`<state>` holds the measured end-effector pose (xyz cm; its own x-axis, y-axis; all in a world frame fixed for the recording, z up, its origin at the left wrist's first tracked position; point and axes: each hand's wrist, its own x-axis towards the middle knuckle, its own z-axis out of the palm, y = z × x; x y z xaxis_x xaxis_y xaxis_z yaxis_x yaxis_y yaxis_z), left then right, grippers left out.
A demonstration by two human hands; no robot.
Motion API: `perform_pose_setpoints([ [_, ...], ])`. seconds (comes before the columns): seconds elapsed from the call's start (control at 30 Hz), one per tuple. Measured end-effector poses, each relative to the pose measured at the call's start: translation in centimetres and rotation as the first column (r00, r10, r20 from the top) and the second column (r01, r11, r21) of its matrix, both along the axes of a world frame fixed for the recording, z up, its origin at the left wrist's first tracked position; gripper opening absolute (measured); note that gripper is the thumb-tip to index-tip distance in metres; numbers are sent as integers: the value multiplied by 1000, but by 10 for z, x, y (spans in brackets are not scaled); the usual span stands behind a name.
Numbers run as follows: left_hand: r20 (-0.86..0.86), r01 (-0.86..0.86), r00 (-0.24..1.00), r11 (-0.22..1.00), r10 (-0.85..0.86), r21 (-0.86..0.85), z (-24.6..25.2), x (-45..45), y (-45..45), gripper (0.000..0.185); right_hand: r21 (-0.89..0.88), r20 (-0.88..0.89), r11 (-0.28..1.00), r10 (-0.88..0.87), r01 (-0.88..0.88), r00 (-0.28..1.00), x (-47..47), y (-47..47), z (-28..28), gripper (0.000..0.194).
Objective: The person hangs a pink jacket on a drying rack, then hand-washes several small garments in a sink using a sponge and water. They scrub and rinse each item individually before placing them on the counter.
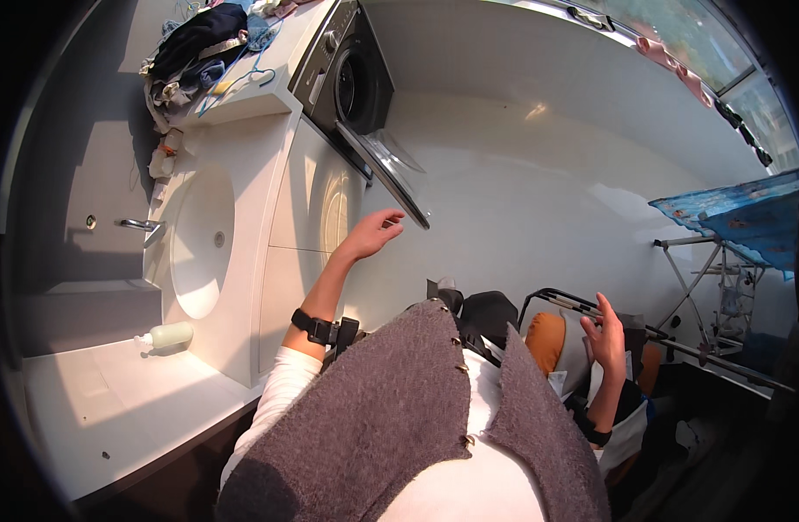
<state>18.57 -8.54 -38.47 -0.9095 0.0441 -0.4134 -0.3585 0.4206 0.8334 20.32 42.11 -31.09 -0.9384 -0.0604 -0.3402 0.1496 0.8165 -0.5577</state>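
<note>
My left hand [375,233] hangs empty, fingers loosely bent and apart, near the free edge of the round door [386,173] of a dark front-loading washing machine [347,81]. That door stands swung out, and the drum opening looks dark inside. Whether my fingers touch the door's edge I cannot tell; a small gap seems to lie between. On the other side of my body, my right hand [605,336] is raised with nothing in it, its fingers spread. Beside and below it are an orange cushion-like item [545,342] and grey-white fabric [574,346].
A heap of clothes [194,49] and blue hangers [256,72] cover the counter at upper left. Below are a washbasin [200,274], a faucet [140,225] and a pale green pump bottle [171,335]. A metal drying rack [689,245] holds blue cloth [745,212] at right.
</note>
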Motion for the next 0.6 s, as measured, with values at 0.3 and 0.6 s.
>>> perform_pose_setpoints([
  [0.3,-57,-339,939,941,339,8,19,-146,-37,41,52,76,888,453,-457,888,-339,-115,-16,61],
  [0.6,-61,-723,684,687,727,71,52,-194,-15,43,-170,-234,382,880,-908,414,-574,-370,46,40],
])
